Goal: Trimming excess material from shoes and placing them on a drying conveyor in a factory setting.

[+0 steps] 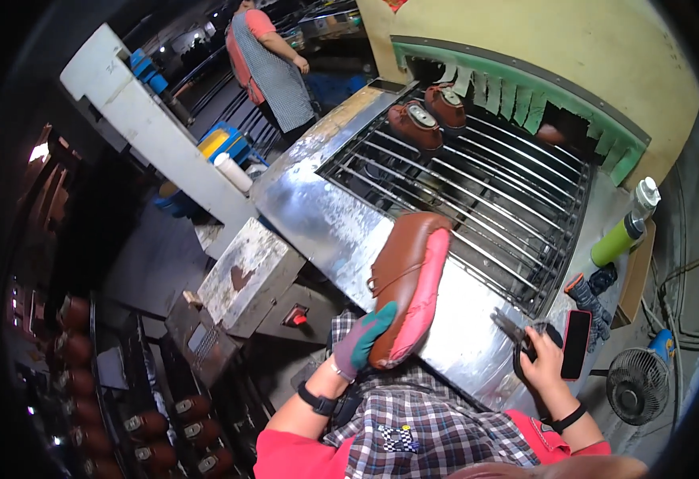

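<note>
My left hand (361,342), in a green and purple glove, grips the heel end of a brown leather shoe (404,259) with laces. The shoe is tilted on its side, its pink underside (423,299) facing right. It is held above the near edge of a metal worktop (465,331). My bare right hand (543,361) has its fingers curled round the dark handles of pincers (511,326), whose jaws point to the far left over the worktop. Two more brown shoes (416,124) stand at the far left of a roller conveyor (477,188).
A green strip curtain (509,100) hangs at the conveyor's far end. On the right are a phone (577,345), a green bottle (617,239), dark gloves (593,307) and a fan (638,387). Racked brown shoes (146,427) stand lower left. A person in an apron (274,76) stands behind.
</note>
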The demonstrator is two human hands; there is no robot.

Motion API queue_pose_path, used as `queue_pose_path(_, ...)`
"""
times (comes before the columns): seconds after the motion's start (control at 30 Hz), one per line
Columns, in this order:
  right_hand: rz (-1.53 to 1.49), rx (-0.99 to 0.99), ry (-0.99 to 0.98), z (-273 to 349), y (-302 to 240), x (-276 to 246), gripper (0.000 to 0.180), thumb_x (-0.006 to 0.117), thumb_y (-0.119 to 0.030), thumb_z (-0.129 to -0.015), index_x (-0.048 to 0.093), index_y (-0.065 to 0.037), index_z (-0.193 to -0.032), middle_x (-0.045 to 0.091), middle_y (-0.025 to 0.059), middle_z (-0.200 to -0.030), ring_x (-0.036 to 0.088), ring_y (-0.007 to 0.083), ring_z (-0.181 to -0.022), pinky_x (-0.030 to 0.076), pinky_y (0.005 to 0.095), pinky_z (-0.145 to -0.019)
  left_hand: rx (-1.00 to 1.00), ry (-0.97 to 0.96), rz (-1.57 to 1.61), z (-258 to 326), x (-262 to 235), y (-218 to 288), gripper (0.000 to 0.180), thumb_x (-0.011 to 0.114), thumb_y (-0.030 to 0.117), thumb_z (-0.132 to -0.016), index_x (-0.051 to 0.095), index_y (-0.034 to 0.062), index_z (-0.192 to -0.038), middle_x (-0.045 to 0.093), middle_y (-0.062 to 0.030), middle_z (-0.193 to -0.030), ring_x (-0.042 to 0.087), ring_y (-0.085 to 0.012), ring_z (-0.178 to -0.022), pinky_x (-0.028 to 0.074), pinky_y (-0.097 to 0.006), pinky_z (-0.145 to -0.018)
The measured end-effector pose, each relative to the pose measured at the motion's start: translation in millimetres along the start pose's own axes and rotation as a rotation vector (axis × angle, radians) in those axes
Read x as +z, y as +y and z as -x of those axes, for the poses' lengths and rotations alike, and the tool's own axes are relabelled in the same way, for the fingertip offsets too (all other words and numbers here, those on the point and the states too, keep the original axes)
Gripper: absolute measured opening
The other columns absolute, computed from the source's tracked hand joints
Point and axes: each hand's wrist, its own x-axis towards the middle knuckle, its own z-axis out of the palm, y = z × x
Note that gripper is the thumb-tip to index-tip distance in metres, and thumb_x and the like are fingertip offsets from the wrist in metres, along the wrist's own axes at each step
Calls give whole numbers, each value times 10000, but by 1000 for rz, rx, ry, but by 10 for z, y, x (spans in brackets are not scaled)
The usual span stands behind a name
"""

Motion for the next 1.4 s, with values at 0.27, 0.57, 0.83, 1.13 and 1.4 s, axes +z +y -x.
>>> queue_pose_path(0.27,-300,-234,-257,-429,-933,7,540,699,-118,-722,604,-87,-1253,569,116,-795,593,299,-717,481,380,-644,64,159,661,950,-450,-628,654,564,503,-942,431,81,-1424,543,-115,-1374,541,-247,-1236,429,-406,-1078)
queue_pose_path(0.57,-187,-666,-409,-379,-1825,403,497,708,-290,-763,617,-181,-1239,563,80,-815,608,281,-690,504,383,-559,84,218,511,1267,-869,-1235,662,414,552,-991,389,77,-1451,517,-120,-1390,553,-262,-1215,418,-400,-1081)
queue_pose_path(0.83,-48,-708,-665,142,-1915,705,575,688,-345,-800,550,-210,-1341,557,88,-823,630,273,-695,506,382,-548,136,-54,531,1450,-992,-1573,668,410,552,-993,391,62,-1446,521,-121,-1384,555,-260,-1212,417,-392,-1081)
queue_pose_path(1.13,-47,-678,-559,-11,-2190,675,576,742,-211,-731,590,-142,-1282,512,85,-785,578,270,-680,475,390,-566,-16,-54,954,1467,-1263,-1569,655,412,557,-990,436,44,-1396,548,-125,-1340,569,-263,-1183,448,-404,-1042)
queue_pose_path(1.4,5,-711,-515,61,-2288,687,520,762,-164,-711,633,-144,-1213,499,66,-758,584,242,-655,477,372,-540,-15,-293,1367,1635,-1269,-1714,712,448,624,-946,401,96,-1421,524,-137,-1362,560,-320,-1202,457,-559,-1009)
